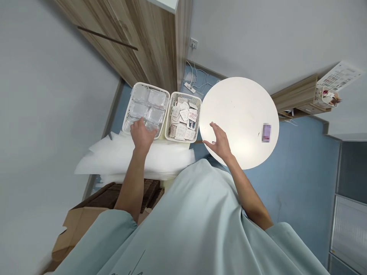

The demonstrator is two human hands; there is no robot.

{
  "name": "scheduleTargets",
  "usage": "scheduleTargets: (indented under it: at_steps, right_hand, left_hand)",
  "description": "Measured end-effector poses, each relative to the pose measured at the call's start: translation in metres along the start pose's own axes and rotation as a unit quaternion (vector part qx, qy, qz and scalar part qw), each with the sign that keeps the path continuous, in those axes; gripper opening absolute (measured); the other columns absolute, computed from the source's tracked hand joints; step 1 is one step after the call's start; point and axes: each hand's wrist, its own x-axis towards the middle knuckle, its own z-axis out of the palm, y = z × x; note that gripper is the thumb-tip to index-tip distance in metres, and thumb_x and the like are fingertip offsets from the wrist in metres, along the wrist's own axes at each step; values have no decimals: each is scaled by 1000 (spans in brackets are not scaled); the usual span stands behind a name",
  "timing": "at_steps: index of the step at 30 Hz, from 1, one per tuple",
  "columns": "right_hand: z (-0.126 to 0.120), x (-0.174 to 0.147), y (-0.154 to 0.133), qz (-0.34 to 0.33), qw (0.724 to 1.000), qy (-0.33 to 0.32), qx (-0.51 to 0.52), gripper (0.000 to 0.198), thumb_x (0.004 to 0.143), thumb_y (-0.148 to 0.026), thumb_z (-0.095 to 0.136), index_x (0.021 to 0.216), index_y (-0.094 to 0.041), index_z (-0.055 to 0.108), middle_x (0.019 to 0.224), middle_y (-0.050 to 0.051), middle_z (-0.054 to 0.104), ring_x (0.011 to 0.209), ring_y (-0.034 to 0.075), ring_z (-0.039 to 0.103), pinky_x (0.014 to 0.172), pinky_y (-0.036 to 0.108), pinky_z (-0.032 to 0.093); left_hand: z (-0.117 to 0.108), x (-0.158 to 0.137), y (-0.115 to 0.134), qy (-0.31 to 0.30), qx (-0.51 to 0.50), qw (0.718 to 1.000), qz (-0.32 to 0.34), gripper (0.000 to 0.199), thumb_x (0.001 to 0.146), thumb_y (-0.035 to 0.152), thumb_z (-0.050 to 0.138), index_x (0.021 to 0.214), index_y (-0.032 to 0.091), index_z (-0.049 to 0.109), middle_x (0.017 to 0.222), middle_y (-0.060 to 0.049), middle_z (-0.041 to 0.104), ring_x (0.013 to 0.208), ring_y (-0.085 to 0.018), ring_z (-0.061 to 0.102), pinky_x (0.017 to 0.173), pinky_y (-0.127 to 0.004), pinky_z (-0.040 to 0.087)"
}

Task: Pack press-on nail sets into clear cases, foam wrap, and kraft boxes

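Observation:
My left hand reaches over the near side of a white plastic basket, thumb spread away from the fingers. Clear plastic packs lie in rows in this basket, just beyond the fingers; whether the fingertips touch one cannot be made out. My right hand is open above the near left edge of a round white table, fingers stretched out and nothing in them. Beside its thumb shows a tiny dark item, too small to name. Between the hands stands a second white basket of small printed cards.
White sheets lie in front of the baskets, above an open cardboard box. A blurred purple item rests at the table's right. A wooden cabinet stands behind; a power strip and cables lie on the floor.

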Motion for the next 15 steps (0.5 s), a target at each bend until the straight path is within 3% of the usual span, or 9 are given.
scheduleTargets:
  at_steps: [6,15]
  right_hand:
    - [3,-8,-5,10,1000,2,-4,85,101,-47,69,173,-29,27,167,13,52,159,36,42,127,63,41]
    - [0,-26,0,16,1000,1,-7,86,99,-43,72,172,-30,29,167,13,52,158,37,43,128,64,38]
  left_hand:
    - [18,-1,-7,-25,36,999,2,90,85,48,79,155,3,48,142,-31,60,139,-52,49,119,-65,37]
    - [24,-2,-6,-33,55,998,11,96,88,52,72,158,-4,39,145,-36,57,140,-52,47,120,-66,35]
